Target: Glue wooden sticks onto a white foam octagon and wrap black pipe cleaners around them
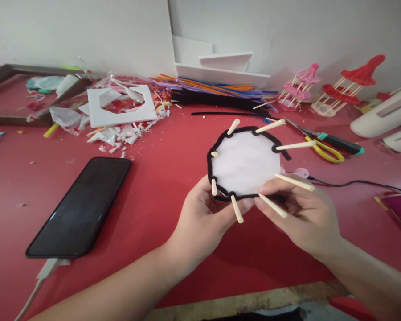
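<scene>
A white foam board octagon (243,162) is held up over the red table, with several wooden sticks (296,146) standing out from its rim. Black pipe cleaner (210,162) runs along most of the edge and loops around several sticks; one loose end sticks out at the upper right. My left hand (209,211) grips the octagon's lower left edge, thumb along the front. At the lower right, my right hand (297,209) pinches the edge and the pipe cleaner near two sticks. Its other fingers are partly hidden behind.
A black phone (82,207) with a cable lies left. Foam offcuts (122,111) and pipe cleaners (217,91) lie behind. Scissors (324,149), a cutter (341,143) and two small stick-built models (299,87) are at right, near a cord (354,182).
</scene>
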The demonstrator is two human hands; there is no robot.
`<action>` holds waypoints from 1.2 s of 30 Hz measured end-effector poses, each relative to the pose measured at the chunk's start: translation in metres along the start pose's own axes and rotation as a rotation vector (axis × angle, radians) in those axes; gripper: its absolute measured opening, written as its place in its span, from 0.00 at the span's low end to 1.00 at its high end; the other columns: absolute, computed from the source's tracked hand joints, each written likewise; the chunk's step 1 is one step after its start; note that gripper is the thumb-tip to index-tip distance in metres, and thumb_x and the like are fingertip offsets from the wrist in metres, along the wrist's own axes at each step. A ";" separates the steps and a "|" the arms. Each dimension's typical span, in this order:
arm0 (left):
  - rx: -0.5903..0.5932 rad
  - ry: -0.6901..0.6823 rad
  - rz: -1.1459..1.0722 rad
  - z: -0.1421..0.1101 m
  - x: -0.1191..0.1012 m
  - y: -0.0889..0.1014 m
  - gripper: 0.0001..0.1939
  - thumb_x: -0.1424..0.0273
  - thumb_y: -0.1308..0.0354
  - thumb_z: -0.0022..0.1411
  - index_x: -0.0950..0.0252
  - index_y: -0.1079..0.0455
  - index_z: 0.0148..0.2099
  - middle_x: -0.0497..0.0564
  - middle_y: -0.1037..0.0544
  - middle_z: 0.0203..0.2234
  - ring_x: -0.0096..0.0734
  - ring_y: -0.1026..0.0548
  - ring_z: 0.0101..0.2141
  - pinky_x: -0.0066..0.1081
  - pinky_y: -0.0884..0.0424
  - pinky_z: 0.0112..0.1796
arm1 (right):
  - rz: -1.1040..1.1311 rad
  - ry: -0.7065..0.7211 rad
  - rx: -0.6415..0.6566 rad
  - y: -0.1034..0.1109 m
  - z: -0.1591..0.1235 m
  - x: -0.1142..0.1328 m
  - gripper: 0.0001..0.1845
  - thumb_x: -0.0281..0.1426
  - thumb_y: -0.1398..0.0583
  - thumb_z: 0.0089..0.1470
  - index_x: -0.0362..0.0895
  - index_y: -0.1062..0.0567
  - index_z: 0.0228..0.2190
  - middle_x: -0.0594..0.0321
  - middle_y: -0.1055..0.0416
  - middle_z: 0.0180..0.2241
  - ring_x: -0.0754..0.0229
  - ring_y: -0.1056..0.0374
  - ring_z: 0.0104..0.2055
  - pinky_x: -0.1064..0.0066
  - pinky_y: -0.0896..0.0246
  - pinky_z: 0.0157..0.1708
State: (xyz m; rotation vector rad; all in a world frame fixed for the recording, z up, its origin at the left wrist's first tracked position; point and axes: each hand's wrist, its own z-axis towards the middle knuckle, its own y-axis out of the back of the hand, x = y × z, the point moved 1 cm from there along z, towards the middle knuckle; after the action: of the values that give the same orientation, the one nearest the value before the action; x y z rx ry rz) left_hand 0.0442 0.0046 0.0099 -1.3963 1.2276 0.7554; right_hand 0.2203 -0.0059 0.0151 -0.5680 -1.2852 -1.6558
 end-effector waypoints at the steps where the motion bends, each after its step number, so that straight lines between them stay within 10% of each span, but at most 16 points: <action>1: 0.004 -0.004 -0.004 0.000 0.000 0.000 0.13 0.72 0.27 0.49 0.64 0.25 0.36 0.48 0.17 0.32 0.32 0.20 0.35 0.26 0.26 0.34 | -0.007 0.003 0.003 0.000 0.000 0.000 0.08 0.24 0.39 0.56 0.50 0.28 0.35 0.70 0.28 0.25 0.69 0.37 0.21 0.77 0.41 0.18; 21: -0.013 0.051 -0.113 0.003 0.009 0.004 0.11 0.69 0.27 0.49 0.65 0.26 0.33 0.48 0.18 0.30 0.28 0.21 0.33 0.25 0.27 0.35 | -0.225 0.124 -0.053 0.000 0.001 0.004 0.09 0.25 0.37 0.54 0.50 0.25 0.38 0.66 0.22 0.33 0.65 0.27 0.29 0.76 0.31 0.26; 28: -0.137 0.003 -0.195 0.010 0.004 0.012 0.09 0.71 0.28 0.50 0.65 0.23 0.34 0.46 0.17 0.30 0.24 0.21 0.32 0.23 0.27 0.37 | -0.245 -0.031 -0.058 0.009 0.003 -0.009 0.09 0.31 0.36 0.55 0.49 0.25 0.40 0.63 0.22 0.34 0.62 0.25 0.35 0.73 0.27 0.35; 36: -0.231 -0.120 0.090 0.016 -0.002 0.020 0.09 0.69 0.29 0.51 0.64 0.23 0.34 0.49 0.16 0.31 0.33 0.19 0.34 0.27 0.27 0.34 | 0.105 -0.377 0.137 0.027 0.010 0.002 0.12 0.40 0.37 0.56 0.44 0.25 0.29 0.66 0.28 0.20 0.69 0.37 0.16 0.78 0.40 0.15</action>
State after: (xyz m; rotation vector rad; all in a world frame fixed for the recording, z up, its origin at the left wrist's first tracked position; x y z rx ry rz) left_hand 0.0277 0.0228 0.0017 -1.4650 1.1426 1.0558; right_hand 0.2410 0.0016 0.0333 -0.8774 -1.5951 -1.4029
